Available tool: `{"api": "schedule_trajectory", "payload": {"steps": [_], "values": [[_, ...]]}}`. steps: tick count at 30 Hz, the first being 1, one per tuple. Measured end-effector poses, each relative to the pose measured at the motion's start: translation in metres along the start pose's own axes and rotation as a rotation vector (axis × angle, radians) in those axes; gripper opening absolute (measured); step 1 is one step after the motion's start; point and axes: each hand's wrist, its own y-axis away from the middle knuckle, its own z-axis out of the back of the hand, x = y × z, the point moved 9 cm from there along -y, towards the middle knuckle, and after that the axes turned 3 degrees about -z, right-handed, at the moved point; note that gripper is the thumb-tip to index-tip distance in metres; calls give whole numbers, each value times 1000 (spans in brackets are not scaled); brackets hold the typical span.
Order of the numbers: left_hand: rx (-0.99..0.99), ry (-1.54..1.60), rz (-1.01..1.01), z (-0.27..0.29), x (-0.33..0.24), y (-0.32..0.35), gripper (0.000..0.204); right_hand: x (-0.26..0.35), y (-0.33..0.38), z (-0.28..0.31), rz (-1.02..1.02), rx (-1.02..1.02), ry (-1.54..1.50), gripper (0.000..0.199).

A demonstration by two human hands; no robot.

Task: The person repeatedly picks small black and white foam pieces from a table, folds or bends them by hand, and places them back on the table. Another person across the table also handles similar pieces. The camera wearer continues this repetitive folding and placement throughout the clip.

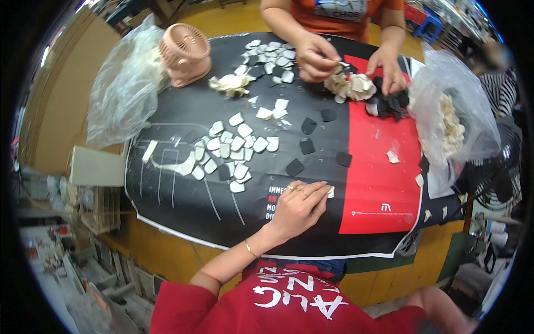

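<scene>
My left hand (300,205) rests low over the black part of the table sheet, fingers together and pointing right. At its fingertips is a small white piece (331,192), mostly covered by the fingers. Left of it lies a loose pile of white tab-shaped pieces (225,150), rounded at one end. Several black tab-shaped pieces (295,167) are scattered just beyond the hand. My right arm (445,312) hangs at the lower right, blurred, with its hand out of sight.
Across the table a co-worker's hands (317,58) handle a white piece above a cream bunch (351,86). A pink fan (185,53) stands at the far left beside a clear plastic bag (125,83). Another bag (453,111) with cream pieces sits at the right.
</scene>
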Motion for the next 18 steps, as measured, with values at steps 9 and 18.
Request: {"api": "schedule_trajectory", "payload": {"steps": [9, 18], "values": [[35, 14, 8, -8, 7, 7, 21, -88, 14, -9, -143, 141, 86, 22], [42, 10, 7, -8, 8, 8, 20, -88, 13, -19, -136, 161, 52, 21]]}}
